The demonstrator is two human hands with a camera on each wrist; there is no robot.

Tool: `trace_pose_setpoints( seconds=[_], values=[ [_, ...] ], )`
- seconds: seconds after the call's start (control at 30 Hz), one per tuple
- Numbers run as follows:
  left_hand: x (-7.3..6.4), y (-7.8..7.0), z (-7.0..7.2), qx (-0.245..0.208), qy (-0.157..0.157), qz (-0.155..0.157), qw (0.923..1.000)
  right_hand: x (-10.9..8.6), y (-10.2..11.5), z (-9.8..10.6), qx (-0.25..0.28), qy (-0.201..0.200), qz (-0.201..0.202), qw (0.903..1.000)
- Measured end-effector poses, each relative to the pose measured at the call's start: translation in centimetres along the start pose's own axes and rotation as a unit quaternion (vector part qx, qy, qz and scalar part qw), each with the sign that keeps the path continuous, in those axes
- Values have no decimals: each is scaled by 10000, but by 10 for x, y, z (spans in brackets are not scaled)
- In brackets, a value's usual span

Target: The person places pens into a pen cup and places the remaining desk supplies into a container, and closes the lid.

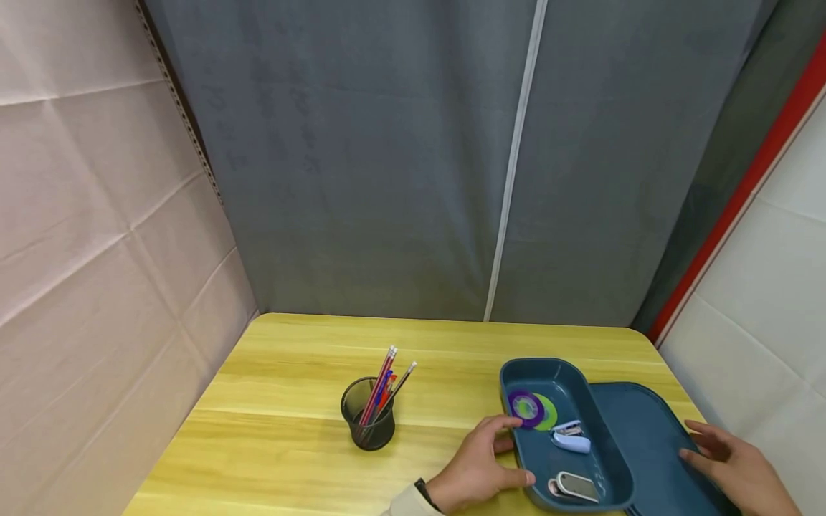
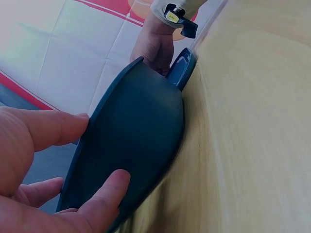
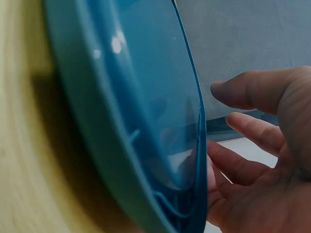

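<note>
A dark blue box [image 1: 609, 448] stands open on the table. My left hand [image 1: 477, 462] holds its left side, thumb and index finger at the rim and other fingers against the outer wall [image 2: 141, 126]. Inside lie a purple tape roll [image 1: 518, 413], a green tape roll [image 1: 549, 413], a light-blue stapler [image 1: 571, 443] and a small grey oblong object [image 1: 576, 487] with a silvery rim. The matching blue lid [image 1: 652, 437] lies right of the box, partly hidden by it. My right hand [image 1: 732, 462] is at the lid's right edge, fingers spread and thumb apart from it.
A black mesh pen cup [image 1: 374, 437] with several pencils and pens [image 1: 384, 387] stands left of the box. The wooden table [image 1: 271, 430] ends at a grey curtain [image 1: 387, 179] at the back, with pale cloth walls [image 1: 97, 215] on both sides.
</note>
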State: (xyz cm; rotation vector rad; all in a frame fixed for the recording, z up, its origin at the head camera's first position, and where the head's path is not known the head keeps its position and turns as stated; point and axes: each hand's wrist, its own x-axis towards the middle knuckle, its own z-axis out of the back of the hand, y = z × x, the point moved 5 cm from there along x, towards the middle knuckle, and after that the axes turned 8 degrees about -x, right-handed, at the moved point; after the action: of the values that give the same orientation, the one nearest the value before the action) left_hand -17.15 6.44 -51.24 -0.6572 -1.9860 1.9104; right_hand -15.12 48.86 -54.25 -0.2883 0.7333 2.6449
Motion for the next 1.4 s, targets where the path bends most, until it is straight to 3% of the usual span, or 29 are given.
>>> trace_pose_setpoints(
  seconds=[0.33, 0.7, 0.97, 1.4],
  values=[
    [1, 2, -1, -29, -19, 61, 10000, -8, -1, 8, 119, 226, 25, 9997],
    [3, 5, 1, -4, -16, 65, 10000, -13, 7, 24, 194, -213, 179, 9994],
    [5, 6, 0, -29, 70, 31, 10000, -16, 12, 25, 782, -66, -26, 9969],
    [6, 9, 1, -196, 27, 44, 9998, -36, 36, 37, 725, -522, 566, 9944]
  ],
)
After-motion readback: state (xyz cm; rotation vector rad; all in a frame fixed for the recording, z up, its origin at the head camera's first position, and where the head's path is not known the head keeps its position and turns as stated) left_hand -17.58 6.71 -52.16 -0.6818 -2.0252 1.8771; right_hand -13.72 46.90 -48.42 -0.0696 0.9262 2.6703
